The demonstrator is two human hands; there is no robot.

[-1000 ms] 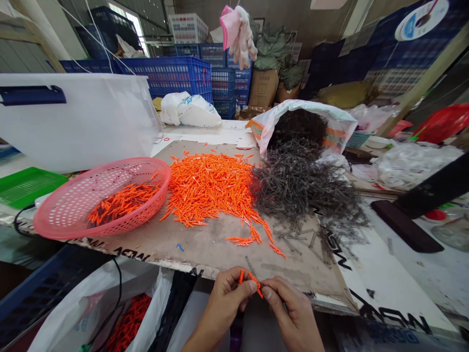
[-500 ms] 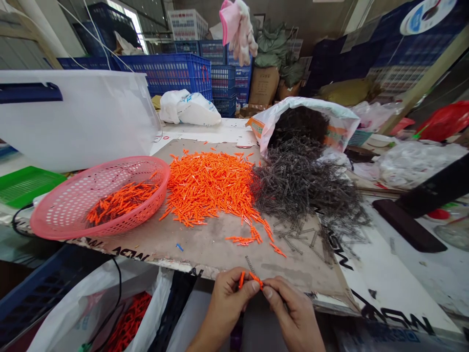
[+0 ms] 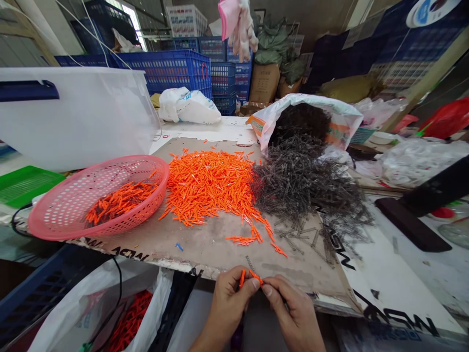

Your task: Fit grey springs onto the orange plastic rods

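Note:
At the front edge of the board, my left hand (image 3: 231,304) is closed in a pinch on a small orange plastic piece (image 3: 255,276). A second orange piece (image 3: 242,278) sticks up between its fingers. My right hand (image 3: 291,309) pinches at the near end of the first piece, its thumb and forefinger pressed together; whether it also grips a spring is hidden. Just beyond the fingertips shows a thin dark spring (image 3: 249,263). A large heap of orange pieces (image 3: 210,188) lies farther back, with a pile of dark springs (image 3: 308,176) to its right.
A pink basket (image 3: 47,220) with orange and dark parts stands left. Springs spill from a white sack (image 3: 269,129). Below the table edge, an open bag (image 3: 69,303) holds red pieces. A white bin (image 3: 80,117) stands back left, a dark stand (image 3: 414,225) right.
The view has shifted very slightly. Both hands keep practically the same pose around the orange piece.

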